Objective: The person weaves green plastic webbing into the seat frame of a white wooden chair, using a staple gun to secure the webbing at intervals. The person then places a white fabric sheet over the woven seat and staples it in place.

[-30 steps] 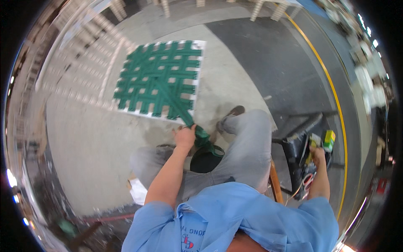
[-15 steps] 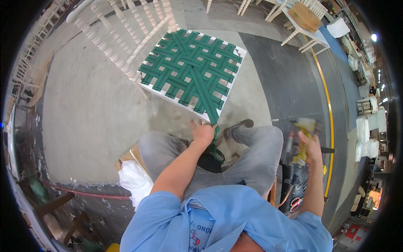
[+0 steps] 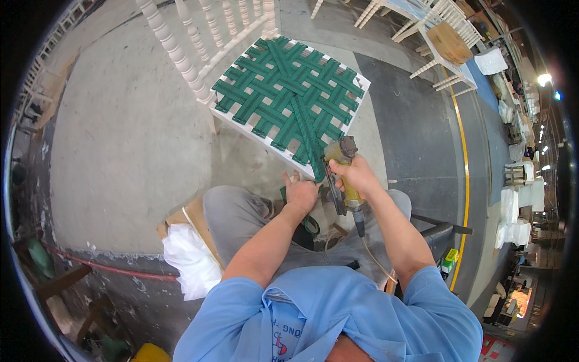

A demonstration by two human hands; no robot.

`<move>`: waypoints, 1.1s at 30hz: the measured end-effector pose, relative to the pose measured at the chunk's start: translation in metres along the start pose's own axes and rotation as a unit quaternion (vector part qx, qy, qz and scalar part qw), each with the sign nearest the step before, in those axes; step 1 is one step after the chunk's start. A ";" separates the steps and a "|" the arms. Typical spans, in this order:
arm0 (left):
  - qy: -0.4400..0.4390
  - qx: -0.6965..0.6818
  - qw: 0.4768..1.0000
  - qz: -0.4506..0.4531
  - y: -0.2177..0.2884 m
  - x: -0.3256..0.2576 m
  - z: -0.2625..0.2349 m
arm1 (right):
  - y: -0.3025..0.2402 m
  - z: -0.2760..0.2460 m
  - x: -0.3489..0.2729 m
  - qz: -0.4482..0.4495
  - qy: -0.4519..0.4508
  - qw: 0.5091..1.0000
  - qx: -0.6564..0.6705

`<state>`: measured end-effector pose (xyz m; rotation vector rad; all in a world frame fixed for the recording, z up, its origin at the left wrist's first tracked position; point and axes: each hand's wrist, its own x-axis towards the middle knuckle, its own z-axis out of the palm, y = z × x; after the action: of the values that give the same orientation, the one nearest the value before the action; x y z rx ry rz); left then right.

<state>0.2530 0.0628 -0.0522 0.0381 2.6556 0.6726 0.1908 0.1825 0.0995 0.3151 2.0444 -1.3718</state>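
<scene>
In front of me stands a white chair with turned spindles and a seat of woven green webbing. One diagonal strap runs over the weave to the near corner of the frame. There my left hand is closed on the strap's end, against the frame's front edge. My right hand grips a yellow and dark pneumatic staple gun, its nose beside the strap at that corner. Whether the nose touches the strap I cannot tell. A loose tail of webbing hangs below my left hand, between my knees.
An air hose runs from the staple gun toward my right side. White plastic wrapping and cardboard lie by my left leg. A cardboard box sits on white furniture at the far right. A green box is at my right.
My right hand has swung the staple gun from my right side in to the seat's near corner. My left hand stays on the strap. The chair sits slightly farther right in view.
</scene>
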 end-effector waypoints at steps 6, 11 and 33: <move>0.060 -0.021 0.998 0.009 -0.003 0.001 0.009 | 0.001 0.007 0.008 -0.005 0.010 0.999 -0.032; 0.031 -0.019 0.999 0.011 -0.005 0.001 0.009 | -0.001 0.010 0.010 -0.016 0.012 0.998 -0.056; -0.050 -0.182 0.982 -0.030 0.001 -0.002 -0.009 | -0.007 -0.006 -0.026 -0.052 0.019 0.998 0.035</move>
<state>0.2511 0.0593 -0.0443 -0.1073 2.3887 1.0933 0.2045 0.1891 0.1228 0.2714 2.0721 -1.5142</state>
